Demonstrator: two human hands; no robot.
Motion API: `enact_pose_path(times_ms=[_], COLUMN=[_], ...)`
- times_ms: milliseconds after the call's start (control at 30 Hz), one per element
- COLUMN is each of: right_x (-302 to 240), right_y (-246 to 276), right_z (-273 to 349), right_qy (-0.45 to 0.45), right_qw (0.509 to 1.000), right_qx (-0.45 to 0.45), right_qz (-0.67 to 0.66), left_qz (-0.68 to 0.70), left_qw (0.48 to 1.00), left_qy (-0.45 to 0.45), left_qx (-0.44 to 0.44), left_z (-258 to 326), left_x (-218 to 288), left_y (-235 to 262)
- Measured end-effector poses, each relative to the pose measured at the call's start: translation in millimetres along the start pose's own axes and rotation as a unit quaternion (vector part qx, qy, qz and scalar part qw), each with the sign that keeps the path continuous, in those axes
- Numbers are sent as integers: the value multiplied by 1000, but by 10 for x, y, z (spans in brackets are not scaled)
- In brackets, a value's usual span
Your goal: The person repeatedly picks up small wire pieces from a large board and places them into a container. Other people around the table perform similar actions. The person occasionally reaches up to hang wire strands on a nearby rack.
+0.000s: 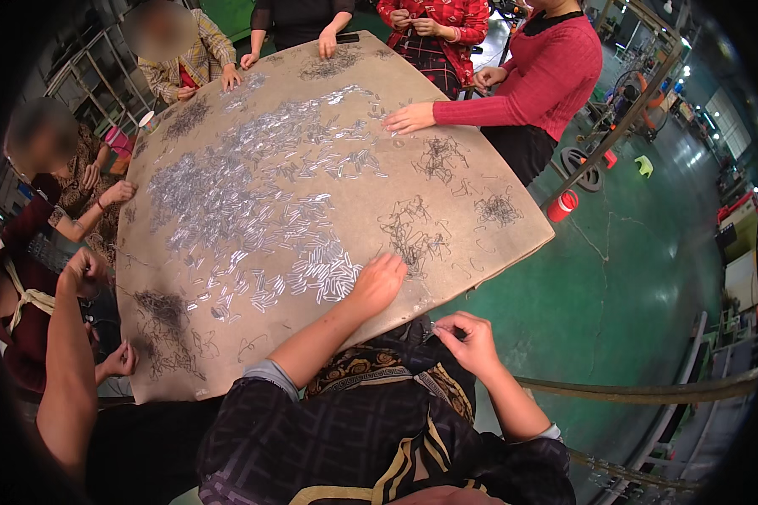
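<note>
Table: one, broad, brown-topped [514, 237], with co-workers along its left, far and right sides. Silvery pieces [219, 181]: very many, slim and shiny, spread loose across the middle of the top, densest toward the left, the nearest ones lying just beside the person's left forearm. Dark wire pieces [408, 240]: a thin, curved, tangled heap near the close edge, right of the silvery spread; a smaller dark cluster [497, 209] lies toward the right corner, another heap [164, 324] at the near left. Left hand [381, 284]: at the near edge of the first heap, fingers bent and turned downward; whether they grasp any wire cannot be told. Right hand [472, 341]: just off the table's near edge, palm inward, thumb and forefinger pinched on a small piece [433, 327], too small to identify. Co-worker's hand [410, 119], pink-red sleeve: laid on the top at the far right. Floor [539, 328]: green; on it, right of the table, a red container [563, 204] and a dark wheel [583, 168].
</note>
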State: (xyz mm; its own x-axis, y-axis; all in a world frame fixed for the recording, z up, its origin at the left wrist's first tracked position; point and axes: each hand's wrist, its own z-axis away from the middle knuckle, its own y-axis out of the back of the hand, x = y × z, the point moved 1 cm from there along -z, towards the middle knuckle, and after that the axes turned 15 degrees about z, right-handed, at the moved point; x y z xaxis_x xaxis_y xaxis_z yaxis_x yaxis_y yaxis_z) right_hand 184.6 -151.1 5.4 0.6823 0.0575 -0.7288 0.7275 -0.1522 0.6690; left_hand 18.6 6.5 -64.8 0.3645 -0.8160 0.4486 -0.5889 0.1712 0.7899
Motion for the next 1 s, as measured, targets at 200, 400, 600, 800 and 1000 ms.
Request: enact_pose_path(times_ms=[200, 400, 600, 800, 1000], right_x=[6, -21, 10, 22, 37], right_y=[-38, -64, -82, -92, -120], right_z=[9, -3, 12, 17, 6], right_qy=[-17, -13, -9, -17, -19], right_qw=[1000, 1000, 1000, 1000, 999], right_qx=[-3, -8, -12, -15, -19], right_qz=[-9, -17, -12, -17, -25], left_qz=[16, -2, 151, 322, 283], left_qw=[999, 999, 986, 925, 929], left_qy=[17, -6, 73, 202, 232], left_qx=[-22, -34, 16, 0, -48], left_z=[-36, -74, -115, -93, -39], left_x=[-66, -2, -66, -110, -122], left_y=[-35, 38, 149, 208, 305])
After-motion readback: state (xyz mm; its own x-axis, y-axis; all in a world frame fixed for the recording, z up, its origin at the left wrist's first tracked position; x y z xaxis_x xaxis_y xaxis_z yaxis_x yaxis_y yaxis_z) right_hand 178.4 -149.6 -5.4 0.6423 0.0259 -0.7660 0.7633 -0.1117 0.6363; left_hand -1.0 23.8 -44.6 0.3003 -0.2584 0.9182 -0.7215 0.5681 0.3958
